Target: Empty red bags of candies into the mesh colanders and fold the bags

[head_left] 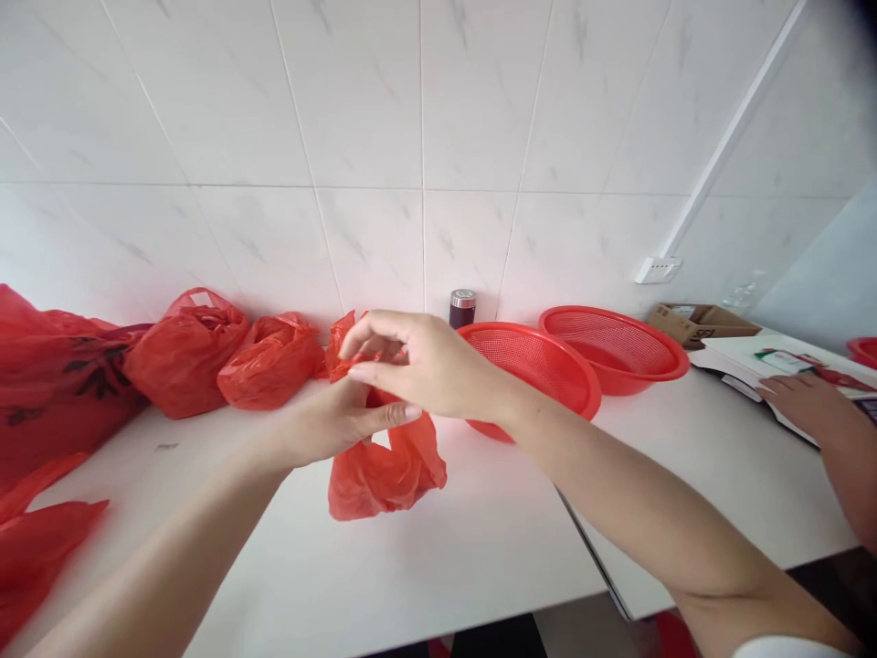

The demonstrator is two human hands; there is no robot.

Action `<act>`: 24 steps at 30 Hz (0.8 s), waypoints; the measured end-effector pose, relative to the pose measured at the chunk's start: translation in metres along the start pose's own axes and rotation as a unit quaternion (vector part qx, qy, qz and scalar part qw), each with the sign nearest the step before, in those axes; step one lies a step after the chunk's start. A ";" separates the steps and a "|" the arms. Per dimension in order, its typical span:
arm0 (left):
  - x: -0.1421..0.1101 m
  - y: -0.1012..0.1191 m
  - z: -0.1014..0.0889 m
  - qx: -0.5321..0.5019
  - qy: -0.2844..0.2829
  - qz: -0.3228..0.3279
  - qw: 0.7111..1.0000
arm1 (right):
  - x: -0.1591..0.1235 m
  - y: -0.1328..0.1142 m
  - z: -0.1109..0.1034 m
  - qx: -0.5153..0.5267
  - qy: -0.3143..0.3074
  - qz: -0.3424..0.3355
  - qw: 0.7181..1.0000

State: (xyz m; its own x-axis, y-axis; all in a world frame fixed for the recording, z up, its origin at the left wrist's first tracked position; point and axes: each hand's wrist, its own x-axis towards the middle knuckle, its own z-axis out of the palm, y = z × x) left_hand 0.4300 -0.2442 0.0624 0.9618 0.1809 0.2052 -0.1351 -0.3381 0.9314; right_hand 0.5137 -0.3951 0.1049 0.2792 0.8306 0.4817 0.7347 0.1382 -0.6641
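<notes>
The left hand (332, 425) is clamping its grip on a red plastic bag (390, 477) over the white table (480, 557). The right hand (438, 366) is overlapping it; whether that grip is pinching, I cannot tell.

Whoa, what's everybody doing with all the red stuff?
Someone has both hands at a red plastic bag, over a white table. The right hand overlaps the left hand, so some fingers are hidden. Two bulging red bags sit to the left, near the wall. Two red mesh baskets are to the right. At the far right, another person's hand is at a white, flat-topped thing.
</notes>
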 end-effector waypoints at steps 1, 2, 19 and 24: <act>0.002 -0.002 0.000 0.008 -0.041 -0.041 0.998 | 0.003 0.000 0.006 0.000 0.004 -0.011 1.000; 0.003 -0.005 -0.002 0.006 -0.064 -0.070 0.996 | 0.005 0.003 0.010 -0.008 0.016 -0.019 1.000; -0.012 -0.017 -0.024 0.130 -0.153 -0.025 0.979 | -0.041 0.038 0.028 0.123 0.082 0.098 0.984; -0.011 -0.035 -0.008 0.289 -0.020 0.022 0.957 | -0.039 0.080 0.060 0.166 0.047 0.188 0.967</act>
State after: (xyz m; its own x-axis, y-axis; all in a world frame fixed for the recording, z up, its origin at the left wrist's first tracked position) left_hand 0.4219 -0.2270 0.0296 0.9683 0.1226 0.2176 -0.0330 -0.8007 0.5981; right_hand 0.5243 -0.3843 -0.0014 0.5543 0.8056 0.2090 0.3351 0.0139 -0.9421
